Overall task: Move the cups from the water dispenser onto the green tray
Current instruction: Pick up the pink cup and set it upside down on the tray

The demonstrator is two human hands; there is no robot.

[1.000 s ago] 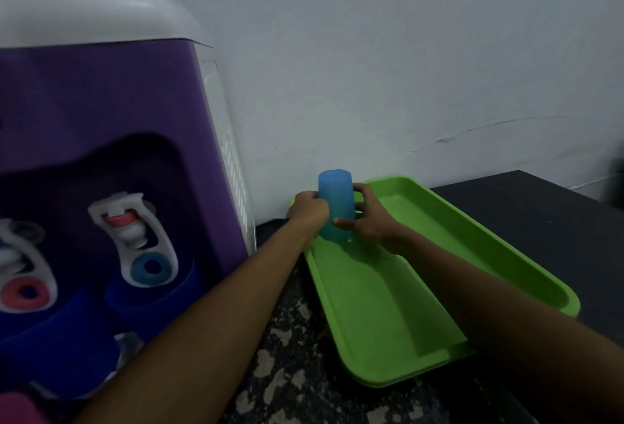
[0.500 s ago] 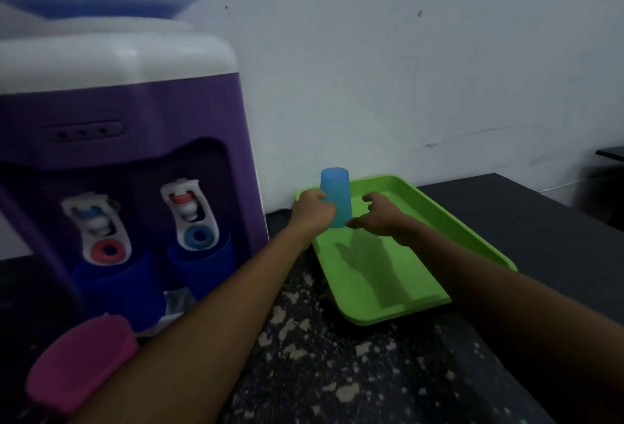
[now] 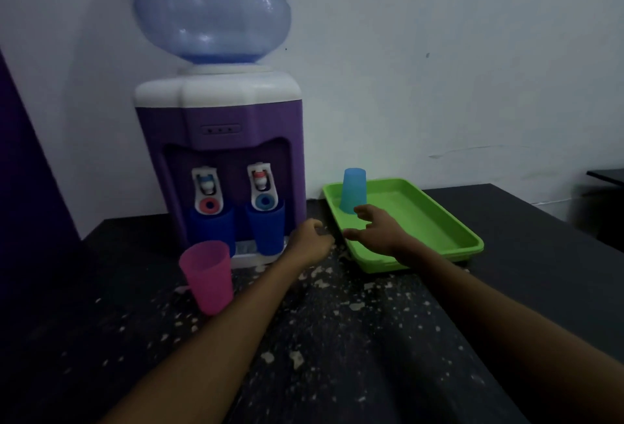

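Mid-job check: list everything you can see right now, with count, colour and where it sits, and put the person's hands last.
Water dispenser: one, purple body with white top, on the counter against the wall.
Water bottle: one, pale blue, seated on top of the dispenser.
Dark blue cups: two, one under each tap, the other at.
Pink cup: one, upright on the counter in front of the dispenser.
Light blue cup: one, upside down in the tray's far left corner.
Green tray: one, on the counter right of the dispenser.
Counter: one, dark with pale specks.
Left hand: empty, loosely curled.
Right hand: empty, open over the tray's near edge.
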